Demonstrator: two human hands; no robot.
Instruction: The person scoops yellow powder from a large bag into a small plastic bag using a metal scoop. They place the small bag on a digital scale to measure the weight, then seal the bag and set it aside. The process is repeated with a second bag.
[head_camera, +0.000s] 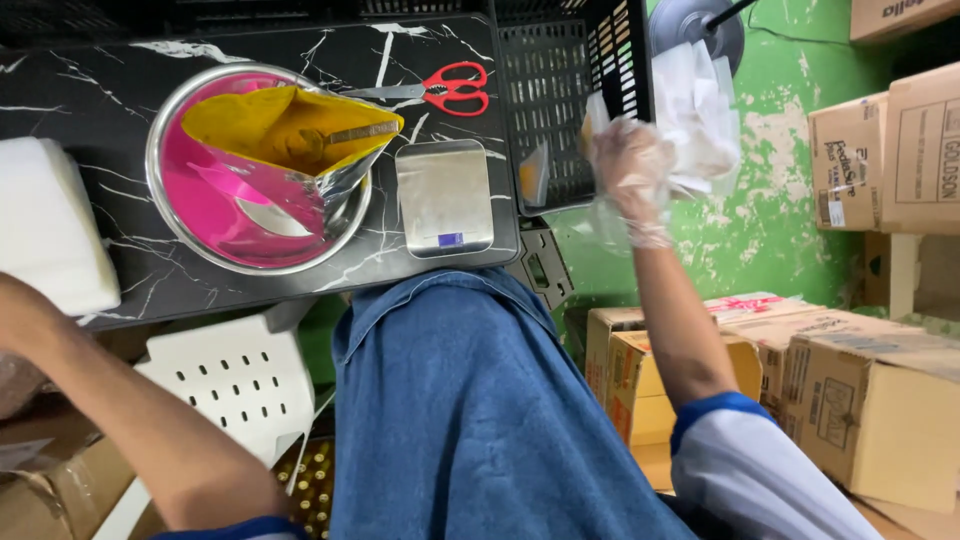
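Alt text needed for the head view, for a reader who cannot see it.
A gloved right hand lifts clear plastic bags beside a black crate. On the marble table sit a metal bowl holding a pink-and-yellow pouch, a scale and red scissors.

A bundle of thin clear plastic bags (700, 110) is up in the air just to the right of the black plastic crate (570, 100), level with its slatted side wall. The bags are crumpled and bunched together, whitish where the layers overlap, with loose corners sticking upward and a limp see-through flap hanging below, near the crate's lower right corner. They rest on nothing, clear of the crate's wall.
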